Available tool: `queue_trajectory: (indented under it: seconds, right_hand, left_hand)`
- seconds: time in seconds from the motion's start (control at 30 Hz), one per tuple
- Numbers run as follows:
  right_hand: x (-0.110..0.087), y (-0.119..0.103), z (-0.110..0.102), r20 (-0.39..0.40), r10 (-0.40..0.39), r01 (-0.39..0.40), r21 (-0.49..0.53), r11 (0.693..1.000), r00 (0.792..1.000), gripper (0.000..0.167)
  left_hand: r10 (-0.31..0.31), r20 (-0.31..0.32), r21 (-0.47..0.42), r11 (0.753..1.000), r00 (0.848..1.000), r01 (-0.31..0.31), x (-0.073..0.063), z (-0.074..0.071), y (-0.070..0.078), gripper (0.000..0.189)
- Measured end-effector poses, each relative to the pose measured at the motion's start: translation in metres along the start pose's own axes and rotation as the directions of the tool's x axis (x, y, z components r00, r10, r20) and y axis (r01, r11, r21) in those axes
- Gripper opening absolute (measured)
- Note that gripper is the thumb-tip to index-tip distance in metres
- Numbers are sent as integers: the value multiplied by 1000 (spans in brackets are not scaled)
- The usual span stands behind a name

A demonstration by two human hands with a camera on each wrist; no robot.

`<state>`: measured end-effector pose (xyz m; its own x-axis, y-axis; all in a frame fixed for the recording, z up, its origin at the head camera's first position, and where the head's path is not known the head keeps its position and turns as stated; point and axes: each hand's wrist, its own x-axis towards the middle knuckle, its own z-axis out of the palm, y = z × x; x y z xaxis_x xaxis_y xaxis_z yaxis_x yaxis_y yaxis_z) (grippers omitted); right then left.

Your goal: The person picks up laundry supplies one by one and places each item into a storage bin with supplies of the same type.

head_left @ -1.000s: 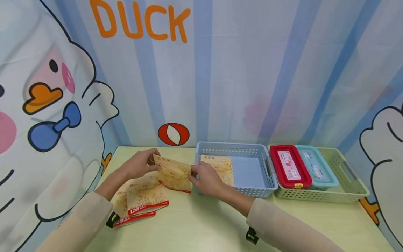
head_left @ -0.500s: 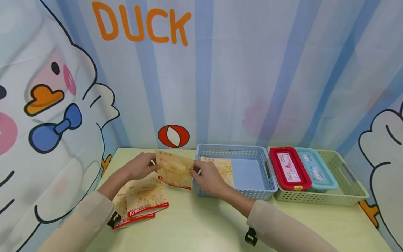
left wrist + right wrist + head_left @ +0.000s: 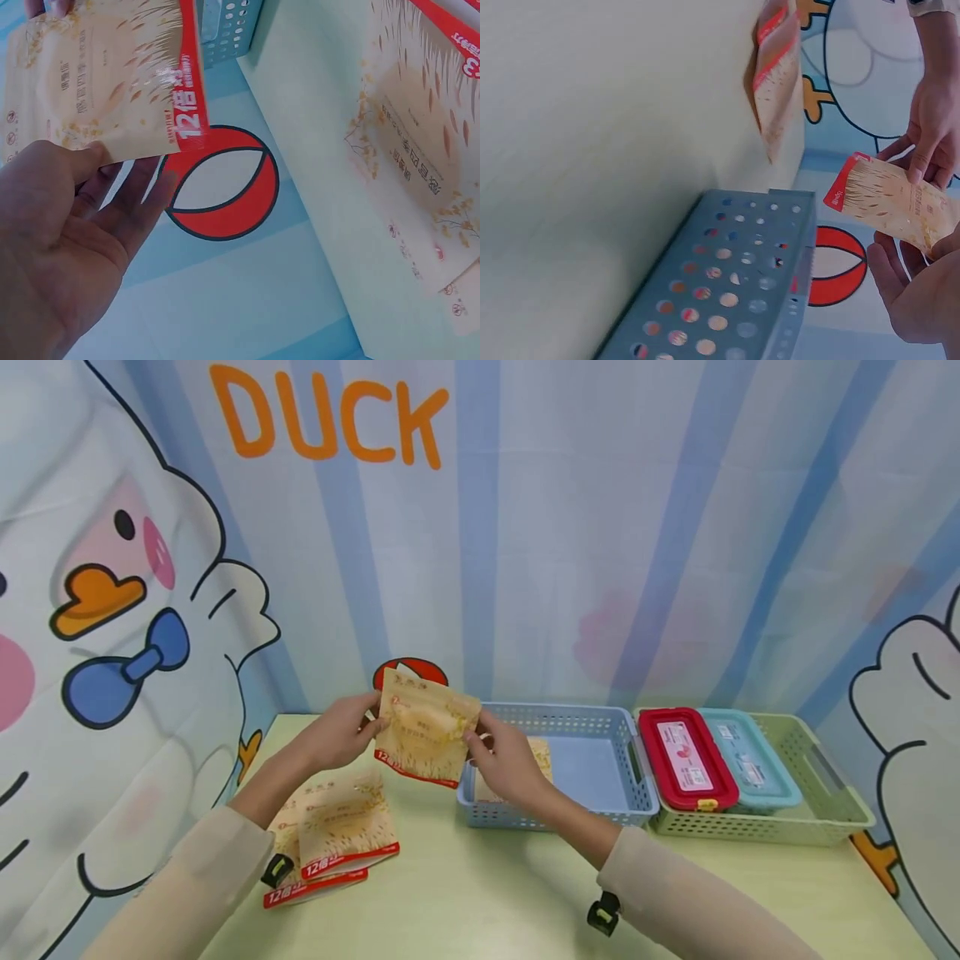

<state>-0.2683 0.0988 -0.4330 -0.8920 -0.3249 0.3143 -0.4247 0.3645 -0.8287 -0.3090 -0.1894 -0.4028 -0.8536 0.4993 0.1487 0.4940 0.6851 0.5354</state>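
A flat tan packet [image 3: 426,727] with a red lower strip is held up above the table, its printed face toward the head camera. My left hand [image 3: 341,732] pinches its left edge, thumb in front and fingers behind, as the left wrist view also shows. On the opposite edge my right hand [image 3: 510,758] pinches it between thumb and fingers. Behind that hand stands a blue perforated basket [image 3: 592,814], with another tan packet [image 3: 542,758] lying in its left part, partly hidden. Below my left hand, tan packets [image 3: 348,818] with red strips lie overlapping on the table.
Right of the blue basket stands a green perforated basket [image 3: 836,822]. A red-lidded box [image 3: 686,760] and a teal-lidded box [image 3: 752,760] sit in it. A printed curtain [image 3: 555,527] hangs behind the pale yellow table [image 3: 480,893].
Both hands have raised the packet from low over the table and moved it slightly right, toward the blue basket. It now faces the head camera more squarely. Baskets and lying packets have stayed put.
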Motion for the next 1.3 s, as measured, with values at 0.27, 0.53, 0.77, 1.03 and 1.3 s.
queue_trajectory:
  seconds: [0.27, 0.53, 0.77, 1.03, 1.3]
  right_hand:
    - [13, -15, -28, -64, 141, -124, 215, 969, 988, 7]
    - [16, -20, -48, -113, 123, -92, 241, 966, 986, 28]
    - [12, -19, -60, -129, 20, -6, 109, 994, 991, 51]
    - [9, -21, -74, -102, 12, -8, 42, 999, 995, 64]
    - [7, -25, -84, -96, 95, -92, 35, 995, 991, 62]
  left_hand:
    - [-6, -100, -57, 998, 995, 1, 6, 3, 19, 9]
    - [-7, -201, -92, 996, 979, -12, 17, 8, 34, 10]
    - [-49, -255, -190, 982, 966, 0, 25, 12, 48, 10]
    - [-116, -322, -281, 959, 940, 22, 33, 13, 66, 15]
    - [-178, -381, -366, 930, 907, 29, 39, 19, 77, 17]
